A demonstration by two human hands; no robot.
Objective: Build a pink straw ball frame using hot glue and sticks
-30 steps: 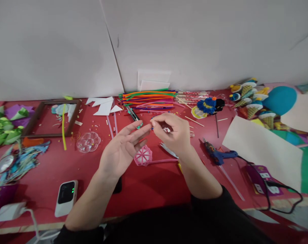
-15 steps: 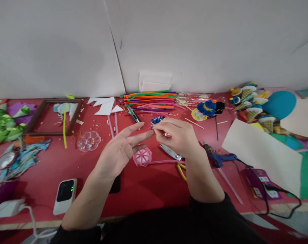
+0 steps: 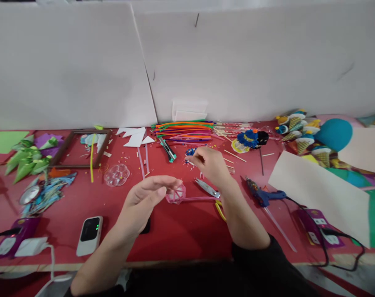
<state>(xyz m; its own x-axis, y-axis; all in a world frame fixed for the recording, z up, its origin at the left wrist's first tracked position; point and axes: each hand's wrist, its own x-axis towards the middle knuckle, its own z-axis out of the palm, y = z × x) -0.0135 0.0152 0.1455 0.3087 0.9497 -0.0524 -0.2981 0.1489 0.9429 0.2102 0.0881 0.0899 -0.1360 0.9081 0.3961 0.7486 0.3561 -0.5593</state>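
Observation:
My left hand (image 3: 144, 202) is open, its fingers extended and thumb apart, beside a pink lattice piece (image 3: 177, 194) with a white middle and a long pink stem. Fingertips partly cover that piece; whether they touch it I cannot tell. Fingers curled, my right hand (image 3: 210, 163) hovers at a small heap of blue bits (image 3: 191, 152). Thumb and forefinger look pinched, and anything between them is too small to make out. Below the right hand lie silver pliers (image 3: 207, 187) with yellow handles (image 3: 220, 210).
A teal-and-black utility knife (image 3: 168, 149) lies before bundled pipe cleaners (image 3: 184, 130). At right are a blue glue gun (image 3: 263, 193), white sheet (image 3: 323, 198) and purple power strip (image 3: 319, 227). A clear flower-shaped tray (image 3: 116, 175), wooden frame (image 3: 82, 166) and white device (image 3: 90, 235) occupy the left.
My hands have moved apart: the left lowered towards the pink lattice piece, the right stayed by the blue bits. The view has tilted up and shifted left. A blurred reddish shape appears at the left edge.

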